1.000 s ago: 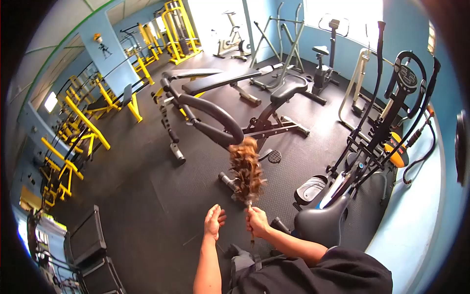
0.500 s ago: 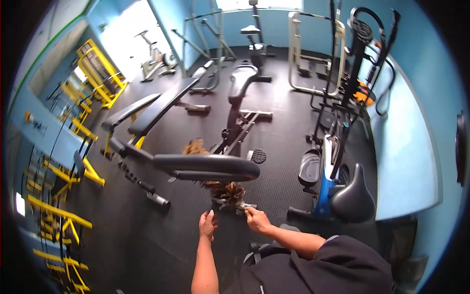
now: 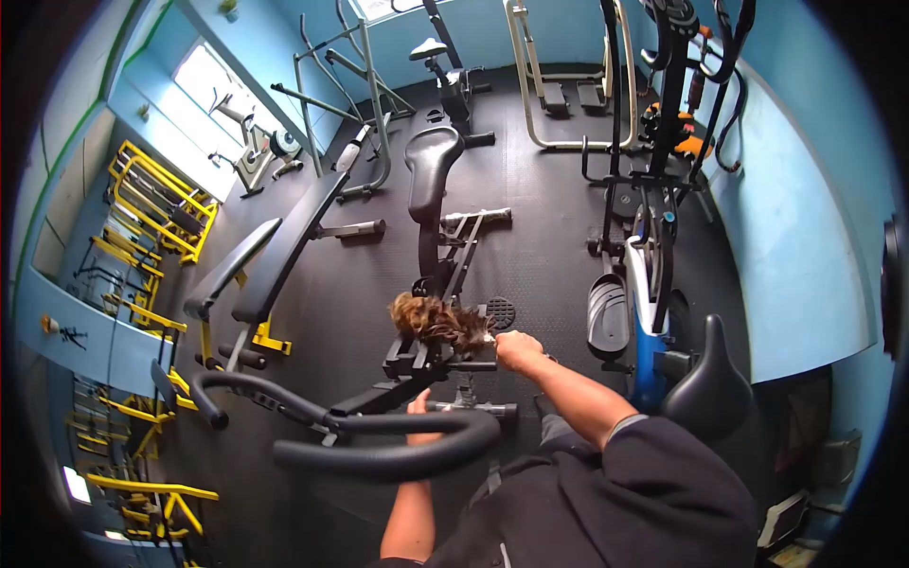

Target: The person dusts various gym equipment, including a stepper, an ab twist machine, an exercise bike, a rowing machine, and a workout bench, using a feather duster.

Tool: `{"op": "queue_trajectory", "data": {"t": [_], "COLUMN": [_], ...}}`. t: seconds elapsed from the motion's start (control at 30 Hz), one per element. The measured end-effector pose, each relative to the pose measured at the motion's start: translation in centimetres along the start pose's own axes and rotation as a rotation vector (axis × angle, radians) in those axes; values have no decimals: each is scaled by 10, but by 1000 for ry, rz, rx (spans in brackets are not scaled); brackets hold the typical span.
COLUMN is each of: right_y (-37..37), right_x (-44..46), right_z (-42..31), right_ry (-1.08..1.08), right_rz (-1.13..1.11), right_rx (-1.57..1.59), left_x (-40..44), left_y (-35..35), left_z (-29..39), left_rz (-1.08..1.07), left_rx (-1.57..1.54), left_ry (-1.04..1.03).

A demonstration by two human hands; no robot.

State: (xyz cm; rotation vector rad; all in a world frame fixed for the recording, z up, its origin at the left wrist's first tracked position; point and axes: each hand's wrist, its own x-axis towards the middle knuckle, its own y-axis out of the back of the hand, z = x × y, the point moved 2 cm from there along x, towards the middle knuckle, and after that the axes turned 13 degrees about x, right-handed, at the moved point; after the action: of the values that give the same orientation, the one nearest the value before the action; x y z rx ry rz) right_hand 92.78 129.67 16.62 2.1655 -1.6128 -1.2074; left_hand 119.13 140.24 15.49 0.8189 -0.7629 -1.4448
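Observation:
My right hand (image 3: 519, 351) is closed around the handle end of a feather duster (image 3: 440, 322) with brown feathers. The feathers lie against the black frame of an exercise machine, below its padded seat (image 3: 434, 170). Behind the machine's black curved handlebar (image 3: 407, 445), my left hand (image 3: 418, 405) is partly hidden. A fingertip or thumb of it shows beside the dark frame beam (image 3: 388, 393). Whether that hand grips the beam cannot be made out. A round textured pedal (image 3: 500, 312) sits just beyond my right hand.
A padded bench (image 3: 298, 237) stands to the left. On the right is a blue and white elliptical machine (image 3: 644, 312) with a black saddle (image 3: 710, 388). Farther back are an exercise bike (image 3: 445, 80) and a pale walker frame (image 3: 530, 104). Yellow machines appear in the mirror at left.
The duster has moved from under the handlebar onto the machine's frame, feathers pointing left. My left hand is now behind the handlebar, which appears lower in view. The camera view has shifted.

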Motion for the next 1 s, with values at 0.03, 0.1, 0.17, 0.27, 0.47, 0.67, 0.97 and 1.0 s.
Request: {"op": "queue_trajectory", "data": {"t": [0.03,0.1,0.17,0.27,0.47,0.67,0.97,1.0], "right_y": [0,-2,0,3,-40,-4,27,15], "right_x": [7,10,3,10,-3,-21,6,24], "right_z": [-7,-22,-19,22,63,16,19,38], "right_ry": [1,166,222,131,-133,-117,-83,-94], "right_rz": [-3,-169,-274,-41,3,-137,-280,-283], "right_rx": [29,36,53,102,290,148,6,-51], "left_x": [9,32,43,51,57,61,54,54], "left_y": [3,-3,-4,2,-6,-15,-49,-53], "left_z": [14,16,18,25,1,14,-10,-15], "left_rz": [35,60,3,-78,-176,-322,-365,-356], "left_rx": [156,174,281,294,288,136,30,24], "left_ry": [-23,-55,29,92,142,161,277,278]}}
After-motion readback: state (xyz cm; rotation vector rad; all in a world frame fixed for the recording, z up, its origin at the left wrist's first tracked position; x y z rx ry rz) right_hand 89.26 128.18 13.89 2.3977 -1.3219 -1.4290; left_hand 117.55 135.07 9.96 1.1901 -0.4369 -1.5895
